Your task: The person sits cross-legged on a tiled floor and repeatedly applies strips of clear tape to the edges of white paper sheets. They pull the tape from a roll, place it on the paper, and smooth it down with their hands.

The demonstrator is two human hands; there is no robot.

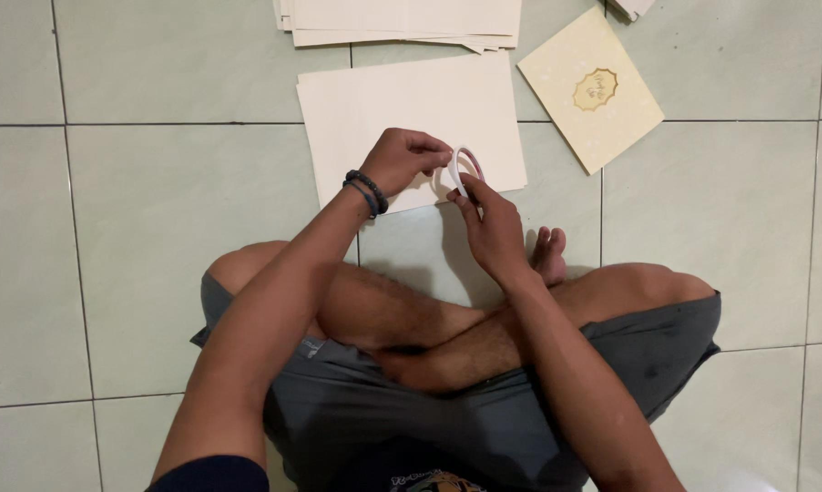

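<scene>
Tape roll [464, 169] held over sheet [402, 109] on floor | left hand [409, 160] fingers pinched on roll's top edge | right hand [493, 228] fingers grip its lower rim | advice: steady the roll, peel the end slowly, keep tape off paper.

Open tiled floor [156, 228] at left and lower right of frame; blocked at top by paper stack [402, 23], cream sheet [383, 100], card [591, 87].
</scene>
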